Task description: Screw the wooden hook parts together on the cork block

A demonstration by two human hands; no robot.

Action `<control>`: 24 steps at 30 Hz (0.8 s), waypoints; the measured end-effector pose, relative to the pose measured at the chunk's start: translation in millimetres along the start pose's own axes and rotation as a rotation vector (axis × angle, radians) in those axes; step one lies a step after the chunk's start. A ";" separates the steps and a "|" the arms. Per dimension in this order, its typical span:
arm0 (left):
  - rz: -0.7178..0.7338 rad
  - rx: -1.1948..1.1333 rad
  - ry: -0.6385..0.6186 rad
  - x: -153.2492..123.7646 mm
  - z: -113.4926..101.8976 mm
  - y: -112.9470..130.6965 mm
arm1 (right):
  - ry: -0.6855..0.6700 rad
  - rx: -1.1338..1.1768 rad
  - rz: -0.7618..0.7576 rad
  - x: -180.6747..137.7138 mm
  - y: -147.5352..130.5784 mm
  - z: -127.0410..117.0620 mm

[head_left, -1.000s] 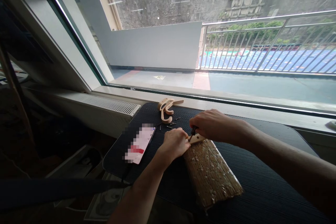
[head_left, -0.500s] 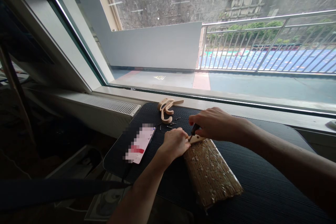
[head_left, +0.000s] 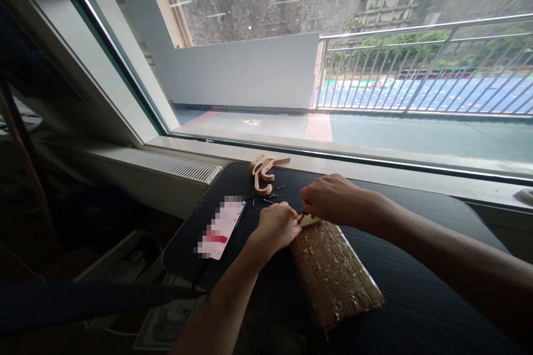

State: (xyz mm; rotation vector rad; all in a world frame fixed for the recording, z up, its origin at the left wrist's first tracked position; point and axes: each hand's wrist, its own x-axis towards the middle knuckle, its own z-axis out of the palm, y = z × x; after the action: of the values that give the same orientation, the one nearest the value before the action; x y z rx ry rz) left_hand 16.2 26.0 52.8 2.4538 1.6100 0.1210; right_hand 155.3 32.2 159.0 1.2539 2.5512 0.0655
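The strip [head_left: 310, 221] of pale wood lies between the two hands, at the far end of the block [head_left: 338, 277], partly covered by the fingers. The left hand [head_left: 278, 224] is closed, its fingertips curled tight on the strip's left end; whether they also pinch a screw is hidden. The right hand [head_left: 328, 197] is wrapped round the driver [head_left: 301, 218], whose shaft slants down to the left fingertips.

The strip looks light, stiff and fairly smooth, so it would probably twist under a turning tool; its end, pressed down close to the tip, seems the place to hold it. The driver is best gripped by its handle. The block, running from beneath the hands back toward the body, has a rough, pitted face with a glossy film at its edges; it seems rigid, and might slide on the desk [head_left: 425, 277] if pushed sideways.

Just beyond the left hand are loose screws [head_left: 270, 197], small and easily knocked away, and past them the curved hooks [head_left: 263, 172]. A phone [head_left: 219, 237] lies left of the left hand, clear of the block. The left fingertips, so near the driver's tip, leave little room should it slip.
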 end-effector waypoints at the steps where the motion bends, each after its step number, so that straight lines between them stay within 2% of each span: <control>1: 0.002 0.003 0.002 0.0 -0.2 0.1 | 0.006 -0.003 0.008 0.0 -0.8 0.1; 9: 0.005 0.008 -0.007 -0.8 0.0 -0.1 | 0.022 -0.014 -0.044 -5.8 -6.7 -3.9; 14: 0.002 0.003 -0.028 -0.9 -0.6 -0.5 | -0.041 -0.047 -0.030 -6.0 -11.9 -8.3; 24: -0.006 -0.002 -0.024 -0.6 -0.1 -0.1 | -0.022 -0.006 0.005 1.4 -6.4 -4.0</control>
State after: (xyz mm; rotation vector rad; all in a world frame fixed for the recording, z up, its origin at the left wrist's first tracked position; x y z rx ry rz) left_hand 15.8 25.6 52.9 2.4387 1.6064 0.0918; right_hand 148.4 29.7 161.4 1.2522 2.5272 0.0600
